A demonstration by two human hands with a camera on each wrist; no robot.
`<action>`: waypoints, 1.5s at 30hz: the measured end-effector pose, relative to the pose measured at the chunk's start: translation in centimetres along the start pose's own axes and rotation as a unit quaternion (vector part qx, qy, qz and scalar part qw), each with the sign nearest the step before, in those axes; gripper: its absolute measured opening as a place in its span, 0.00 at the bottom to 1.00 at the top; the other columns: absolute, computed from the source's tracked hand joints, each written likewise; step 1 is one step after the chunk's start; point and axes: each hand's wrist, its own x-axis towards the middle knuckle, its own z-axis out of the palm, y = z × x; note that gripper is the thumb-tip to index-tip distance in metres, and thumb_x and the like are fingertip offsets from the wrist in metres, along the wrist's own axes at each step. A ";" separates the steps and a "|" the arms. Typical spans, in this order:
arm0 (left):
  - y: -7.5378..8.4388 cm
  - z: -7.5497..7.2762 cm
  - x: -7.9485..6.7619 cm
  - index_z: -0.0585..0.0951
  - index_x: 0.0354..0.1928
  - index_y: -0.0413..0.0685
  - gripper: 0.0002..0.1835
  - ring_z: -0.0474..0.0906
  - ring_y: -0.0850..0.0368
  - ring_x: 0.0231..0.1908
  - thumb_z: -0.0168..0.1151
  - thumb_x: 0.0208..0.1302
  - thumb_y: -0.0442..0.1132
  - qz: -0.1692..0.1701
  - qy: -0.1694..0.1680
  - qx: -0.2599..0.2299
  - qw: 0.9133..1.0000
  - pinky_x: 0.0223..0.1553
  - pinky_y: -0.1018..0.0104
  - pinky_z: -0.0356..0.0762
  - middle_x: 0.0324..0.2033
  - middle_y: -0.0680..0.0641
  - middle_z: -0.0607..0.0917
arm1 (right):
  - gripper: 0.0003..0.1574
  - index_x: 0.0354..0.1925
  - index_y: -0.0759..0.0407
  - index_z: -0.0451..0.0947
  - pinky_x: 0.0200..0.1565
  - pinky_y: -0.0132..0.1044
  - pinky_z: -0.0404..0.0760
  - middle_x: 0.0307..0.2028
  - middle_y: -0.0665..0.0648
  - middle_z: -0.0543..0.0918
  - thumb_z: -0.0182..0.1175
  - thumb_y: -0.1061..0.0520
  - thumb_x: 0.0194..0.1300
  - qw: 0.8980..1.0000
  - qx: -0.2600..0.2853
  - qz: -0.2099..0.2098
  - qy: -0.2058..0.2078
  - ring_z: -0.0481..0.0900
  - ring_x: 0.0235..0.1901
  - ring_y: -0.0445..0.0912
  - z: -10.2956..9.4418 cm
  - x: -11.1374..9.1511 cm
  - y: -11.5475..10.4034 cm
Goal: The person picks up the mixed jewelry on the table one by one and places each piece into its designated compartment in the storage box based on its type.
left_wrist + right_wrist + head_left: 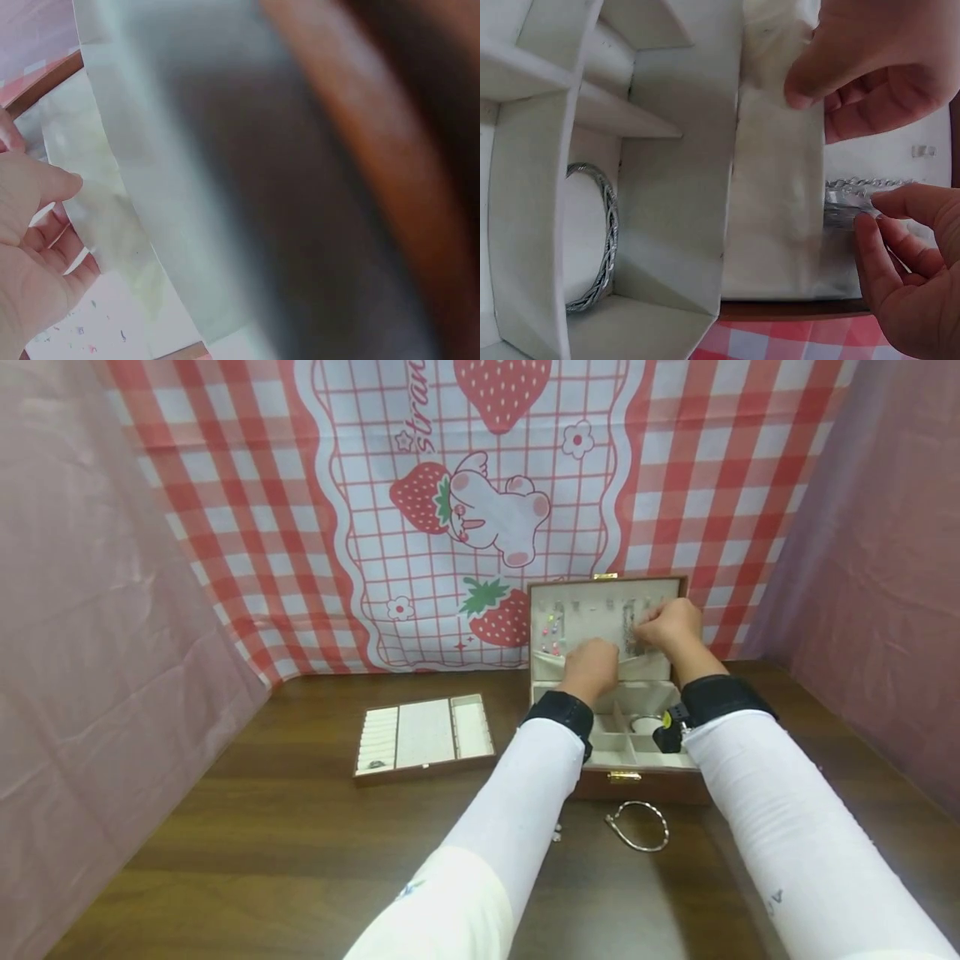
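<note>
A brown jewelry box (641,787) stands with its lid up. Along the lid's lower inside runs a cream fabric pocket (776,210). My left hand (592,668) pinches the pocket's upper edge, thumb on the front and fingers behind it, pulling it away from the lid. Beside it my right hand (919,262) pinches a silver chain (847,204) between thumb and fingertips, at the mouth of the pocket. The chain's lower part is hidden behind the fabric. Colorful earrings (552,631) hang on the lid's left side.
A braided silver bangle (607,240) lies in a box compartment. In front of the box is another silver bracelet (643,847), with small pale pieces (557,833) near my left sleeve. A divided tray (426,733) holding a dark ring sits to the left.
</note>
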 end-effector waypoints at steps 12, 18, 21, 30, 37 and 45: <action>-0.5 0.2 -0.4 0.84 0.41 0.55 0.07 0.80 0.59 0.43 0.63 0.62 0.43 0.017 0.007 -0.008 1.000 0.39 0.64 0.80 0.43 0.53 0.84 | 0.16 0.34 0.72 0.83 0.44 0.51 0.75 0.38 0.71 0.80 0.63 0.58 0.55 1.000 -0.005 -0.014 -0.020 0.73 0.40 0.61 -0.1 -0.4 0.6; -1.0 -0.4 -0.6 0.83 0.43 0.51 0.09 0.79 0.57 0.44 0.63 0.60 0.39 0.060 0.008 -0.002 0.998 0.44 0.67 0.77 0.41 0.51 0.83 | 0.15 0.35 0.72 0.82 0.40 0.49 0.76 0.34 0.69 0.82 0.63 0.59 0.56 0.999 0.011 -0.031 -0.031 0.76 0.37 0.59 -0.6 -0.7 0.7; -1.7 -1.0 -1.2 0.83 0.45 0.50 0.11 0.79 0.56 0.46 0.61 0.60 0.37 0.081 0.001 -0.010 0.997 0.46 0.68 0.76 0.42 0.51 0.83 | 0.15 0.38 0.73 0.81 0.39 0.48 0.81 0.34 0.68 0.81 0.64 0.59 0.59 0.996 0.040 -0.040 -0.074 0.82 0.30 0.50 -0.6 -1.4 0.2; -3.8 -4.6 -4.5 0.81 0.55 0.50 0.16 0.75 0.59 0.53 0.58 0.67 0.42 0.148 0.005 -0.045 0.988 0.52 0.69 0.74 0.51 0.52 0.81 | 0.17 0.44 0.71 0.79 0.31 0.44 0.83 0.40 0.68 0.82 0.63 0.56 0.65 0.973 0.026 -0.159 -0.164 0.82 0.28 0.50 -2.0 -4.6 -3.0; -6.5 -6.2 -8.8 0.82 0.52 0.50 0.15 0.76 0.58 0.50 0.60 0.67 0.46 0.190 0.048 -0.061 0.979 0.49 0.70 0.74 0.48 0.52 0.81 | 0.11 0.38 0.67 0.81 0.29 0.40 0.79 0.32 0.58 0.84 0.66 0.60 0.60 0.954 -0.010 -0.245 -0.174 0.81 0.30 0.50 -2.5 -7.6 -3.2; -10.9 -7.3 -14.0 0.83 0.52 0.49 0.19 0.73 0.55 0.56 0.64 0.64 0.50 0.196 0.075 -0.078 0.975 0.57 0.67 0.71 0.53 0.50 0.79 | 0.10 0.35 0.60 0.82 0.27 0.36 0.79 0.30 0.49 0.84 0.72 0.62 0.54 0.923 -0.018 -0.353 -0.153 0.80 0.29 0.41 -2.6 -12.1 -3.0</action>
